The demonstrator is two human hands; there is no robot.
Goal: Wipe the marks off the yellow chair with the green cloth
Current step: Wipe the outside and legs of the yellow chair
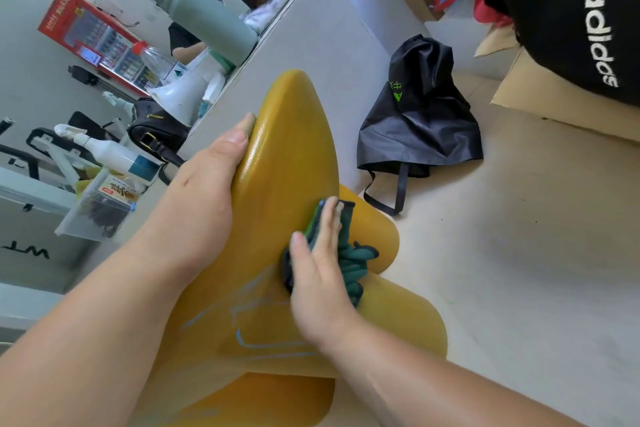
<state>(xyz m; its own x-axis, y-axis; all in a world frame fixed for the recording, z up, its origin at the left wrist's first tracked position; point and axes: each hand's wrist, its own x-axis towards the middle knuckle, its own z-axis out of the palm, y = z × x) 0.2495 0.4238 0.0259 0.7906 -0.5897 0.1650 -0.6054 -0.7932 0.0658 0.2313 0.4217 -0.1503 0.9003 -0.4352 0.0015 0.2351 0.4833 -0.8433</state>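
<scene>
Yellow chair [284, 156] stands on the pale floor [519, 253], its upper end close against the grey side panel [311, 38] of a table. Open floor lies to its right, as far as a black bag [422, 121] slumped near the panel and cardboard [540, 104] further off. Left hand [204, 180] grips the chair's left edge, thumb laid over the front face, the other fingers hidden behind. Right hand [318, 274] lies flat, fingers straight, pressing the green cloth [349, 263] against the chair's face near its right edge; bunched cloth spills out beyond the fingers. Blue marks [249, 336] run across the face below and left of the right hand, just beside the cloth.
</scene>
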